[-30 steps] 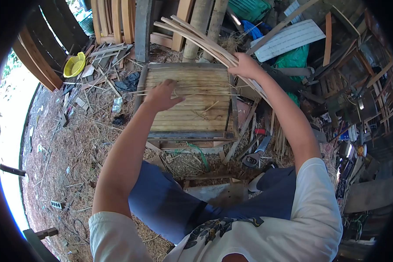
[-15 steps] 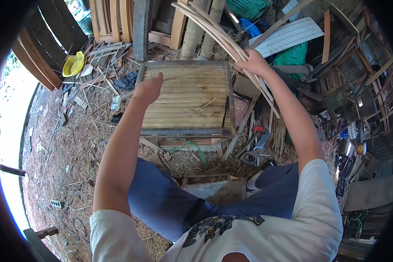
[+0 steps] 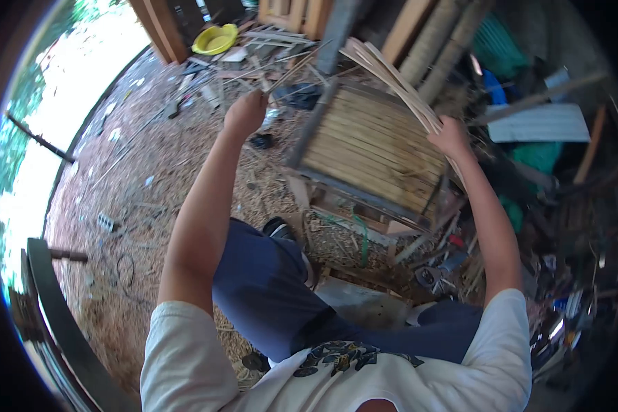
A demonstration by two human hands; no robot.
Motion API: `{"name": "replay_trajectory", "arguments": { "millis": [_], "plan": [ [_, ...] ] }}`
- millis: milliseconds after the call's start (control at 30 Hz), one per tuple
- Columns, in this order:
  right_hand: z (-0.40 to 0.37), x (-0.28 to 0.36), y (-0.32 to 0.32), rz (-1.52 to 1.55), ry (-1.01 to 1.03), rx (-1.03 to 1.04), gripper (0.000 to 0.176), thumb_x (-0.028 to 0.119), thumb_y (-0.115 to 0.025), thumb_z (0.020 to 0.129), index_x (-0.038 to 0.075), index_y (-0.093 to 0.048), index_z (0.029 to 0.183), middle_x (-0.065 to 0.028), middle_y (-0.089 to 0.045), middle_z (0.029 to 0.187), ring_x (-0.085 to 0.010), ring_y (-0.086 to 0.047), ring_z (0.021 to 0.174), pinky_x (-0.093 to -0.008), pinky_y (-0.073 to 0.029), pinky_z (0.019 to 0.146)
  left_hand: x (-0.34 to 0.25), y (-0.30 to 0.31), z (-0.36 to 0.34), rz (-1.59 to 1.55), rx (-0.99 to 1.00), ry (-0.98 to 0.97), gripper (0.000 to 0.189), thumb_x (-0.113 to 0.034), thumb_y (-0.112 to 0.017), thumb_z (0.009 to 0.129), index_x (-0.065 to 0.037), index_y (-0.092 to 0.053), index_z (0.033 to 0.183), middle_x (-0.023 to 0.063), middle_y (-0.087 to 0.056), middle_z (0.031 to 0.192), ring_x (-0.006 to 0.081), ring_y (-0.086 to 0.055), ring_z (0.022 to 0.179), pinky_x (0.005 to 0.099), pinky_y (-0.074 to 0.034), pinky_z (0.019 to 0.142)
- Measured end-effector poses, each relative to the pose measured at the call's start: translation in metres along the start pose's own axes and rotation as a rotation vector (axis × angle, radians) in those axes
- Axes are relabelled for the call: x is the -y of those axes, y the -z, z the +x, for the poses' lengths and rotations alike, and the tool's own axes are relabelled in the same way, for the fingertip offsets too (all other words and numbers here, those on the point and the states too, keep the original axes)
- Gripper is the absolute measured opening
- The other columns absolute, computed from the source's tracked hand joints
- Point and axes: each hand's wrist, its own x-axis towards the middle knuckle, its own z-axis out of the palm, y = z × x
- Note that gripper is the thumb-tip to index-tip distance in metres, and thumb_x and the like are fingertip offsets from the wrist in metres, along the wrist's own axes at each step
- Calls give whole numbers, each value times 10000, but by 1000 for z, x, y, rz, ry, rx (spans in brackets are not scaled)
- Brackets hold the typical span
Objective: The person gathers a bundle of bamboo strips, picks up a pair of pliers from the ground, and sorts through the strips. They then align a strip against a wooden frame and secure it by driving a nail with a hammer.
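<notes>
My right hand (image 3: 453,139) is closed around a bundle of long, pale bamboo strips (image 3: 398,79), which slants up to the left over the far right side of a low slatted bamboo table (image 3: 371,141). Left of the table, my left hand (image 3: 246,113) is held out over the littered ground, fingers closed. A few thin, brownish sticks (image 3: 296,72) rise up and right from that fist. Its fingertips are partly hidden by the back of the hand. Some small scraps (image 3: 415,180) lie on the table's right part.
A yellow basin (image 3: 215,40) sits at the back left beside scattered wood pieces. Thick bamboo poles (image 3: 446,51) and a post (image 3: 338,38) stand behind the table. A white corrugated sheet (image 3: 539,123) and clutter fill the right. A metal-handled tool (image 3: 429,276) lies near my legs.
My view has turned left. My left hand has moved off the table to its left, with thin sticks now showing in it. The right hand keeps hold of the bamboo strips.
</notes>
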Motion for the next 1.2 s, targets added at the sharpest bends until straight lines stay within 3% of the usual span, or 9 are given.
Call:
{"name": "replay_trajectory", "arguments": {
  "millis": [267, 400, 600, 700, 900, 1000, 1033, 1133, 1200],
  "plan": [
    [-3, 50, -9, -172, 164, 64, 514, 231, -780, 726, 57, -678, 1198, -215, -724, 1096, -395, -686, 1042, -479, -545, 898, 45, 40, -18, -182, -334, 223, 379, -350, -462, 1058, -13, -633, 1028, 291, -687, 965, 510, -635, 962, 595, -479, 830],
    [7, 38, -21, -159, 244, 169, 642, 346, -859, 721, 66, -648, 1259, -197, -709, 1151, -396, -667, 1097, -474, -536, 939, 21, 51, -19, -337, -302, 125, 373, -349, -485, 1059, -5, -625, 1031, 292, -679, 960, 511, -629, 949, 578, -473, 807],
    [-7, 34, -12, -135, 335, 30, 679, 472, -845, 778, 90, -645, 1303, -148, -650, 1311, -346, -625, 1214, -452, -509, 1015, -37, 37, -15, -486, -143, -189, 318, -317, -511, 1064, -12, -589, 1025, 264, -658, 897, 493, -623, 904, 516, -477, 749],
    [-21, 53, 11, 78, 328, -152, 659, 423, -823, 844, 61, -601, 1347, -130, -660, 1209, -289, -660, 1151, -404, -518, 982, -70, 25, -8, -463, -64, -282, 291, -294, -515, 1065, -14, -585, 1033, 252, -656, 879, 483, -625, 884, 501, -482, 742],
    [-38, 70, 41, 758, 149, -79, 559, 507, -628, 996, 32, -632, 1292, -82, -716, 1069, -166, -695, 922, -316, -559, 796, -174, 1, -9, -552, 76, -476, 302, -277, -489, 1080, 0, -588, 1011, 204, -656, 837, 381, -662, 812, 436, -497, 742],
    [-64, 80, 73, 1114, 43, -83, 476, 427, -499, 1090, 23, -615, 1312, -70, -695, 986, -133, -672, 866, -285, -542, 752, -233, -11, -21, -635, 236, -571, 255, -242, -519, 1066, -8, -591, 995, 238, -639, 791, 452, -650, 801, 478, -496, 711],
    [-66, 72, 76, 1188, 22, -135, 475, 427, -466, 1101, 23, -617, 1301, -70, -694, 962, -132, -669, 850, -288, -540, 742, -249, -17, -25, -661, 257, -656, 281, -266, -503, 1082, -9, -560, 985, 187, -638, 757, 352, -656, 720, 428, -491, 666],
    [-81, 53, 102, 1266, -65, -256, 470, 409, -363, 1129, 23, -611, 1229, -78, -688, 906, -162, -669, 800, -319, -543, 740, -294, -19, -39, -968, 680, -428, 261, -277, -470, 1100, -44, -524, 996, 56, -586, 742, 117, -524, 650, 293, -436, 600],
    [-96, 32, 118, 1267, -99, -300, 482, 413, -336, 1132, 21, -606, 1205, -84, -687, 895, -179, -671, 792, -331, -543, 748, -312, -26, -40, -985, 722, -402, 304, -335, -480, 1106, -55, -492, 987, 27, -601, 795, 81, -497, 631, 252, -414, 571]
  ]
}}
